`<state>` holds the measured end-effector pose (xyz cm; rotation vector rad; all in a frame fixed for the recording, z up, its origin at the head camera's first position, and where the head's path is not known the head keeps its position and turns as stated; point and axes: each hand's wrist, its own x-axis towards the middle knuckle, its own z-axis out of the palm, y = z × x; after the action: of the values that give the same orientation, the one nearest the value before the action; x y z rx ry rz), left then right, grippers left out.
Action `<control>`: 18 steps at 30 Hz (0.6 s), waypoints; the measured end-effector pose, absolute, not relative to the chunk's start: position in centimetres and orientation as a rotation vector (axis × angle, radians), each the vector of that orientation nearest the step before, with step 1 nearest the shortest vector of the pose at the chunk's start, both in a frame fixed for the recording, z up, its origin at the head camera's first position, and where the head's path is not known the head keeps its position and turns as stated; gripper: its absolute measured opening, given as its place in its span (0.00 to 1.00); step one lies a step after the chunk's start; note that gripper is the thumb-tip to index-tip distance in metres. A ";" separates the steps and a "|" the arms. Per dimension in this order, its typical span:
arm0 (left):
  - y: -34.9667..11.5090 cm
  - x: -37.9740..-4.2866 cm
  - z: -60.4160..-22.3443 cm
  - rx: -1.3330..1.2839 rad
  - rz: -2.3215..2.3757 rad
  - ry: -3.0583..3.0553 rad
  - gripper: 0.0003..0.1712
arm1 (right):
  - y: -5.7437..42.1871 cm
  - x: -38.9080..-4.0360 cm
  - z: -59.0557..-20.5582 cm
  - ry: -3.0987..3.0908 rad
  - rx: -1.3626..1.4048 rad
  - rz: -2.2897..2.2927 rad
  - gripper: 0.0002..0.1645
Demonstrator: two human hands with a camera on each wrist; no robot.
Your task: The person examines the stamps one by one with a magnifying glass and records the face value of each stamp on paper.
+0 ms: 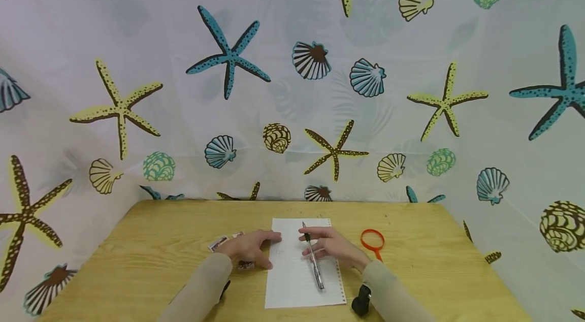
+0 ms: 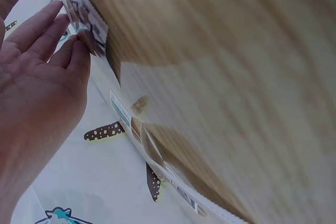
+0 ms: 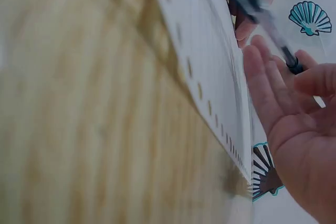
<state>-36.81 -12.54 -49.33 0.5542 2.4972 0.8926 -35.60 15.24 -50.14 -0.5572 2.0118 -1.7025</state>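
A ruled white sheet of paper with a perforated right edge lies on the table, bearing faint writing near its upper left. My right hand holds a clear ballpoint pen over the sheet, fingers and thumb around its black grip. The pen's tip points away from me and its back end toward me. At the sheet's left edge my left hand lies palm down with fingers extended. Small stamps with toothed edges lie around and partly under it; one stamp shows beside the fingers in the left wrist view.
A red-rimmed magnifying glass lies right of the sheet, close to my right forearm. The wooden table ends at a white cloth printed with starfish and shells, which hangs behind and on both sides.
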 end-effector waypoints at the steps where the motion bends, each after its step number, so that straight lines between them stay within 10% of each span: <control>1: -12.5 -36.9 -49.3 0.559 0.894 2.498 0.42 | 15.4 -35.7 -50.1 2.013 -0.546 -1.731 0.28; 18: -12.6 -36.2 -49.1 0.525 0.976 2.475 0.41 | 18.4 -35.9 -49.7 2.220 -0.482 -1.737 0.34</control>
<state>-36.19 -12.55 -49.08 0.5255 2.4754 0.9762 -35.88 18.42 -49.66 -0.4820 2.2195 -1.7374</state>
